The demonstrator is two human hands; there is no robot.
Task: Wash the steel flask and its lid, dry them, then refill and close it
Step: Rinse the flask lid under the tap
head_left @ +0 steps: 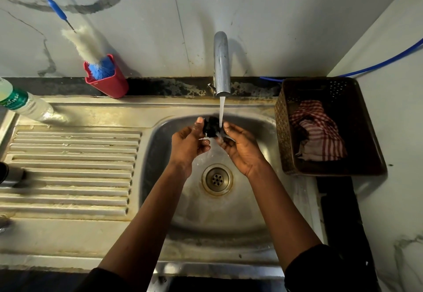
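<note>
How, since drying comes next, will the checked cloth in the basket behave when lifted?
The cloth lies crumpled in soft folds, so it will probably flop and drape. It looks thin, so likely light for its size. It sits loose in the basket, so it should lift out freely.

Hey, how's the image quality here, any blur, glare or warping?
Head view: wide-angle warping bows the sink rim; the black lid under the stream is smeared; the steel object at the left edge is blurred; the tap casts a soft wall shadow.
</note>
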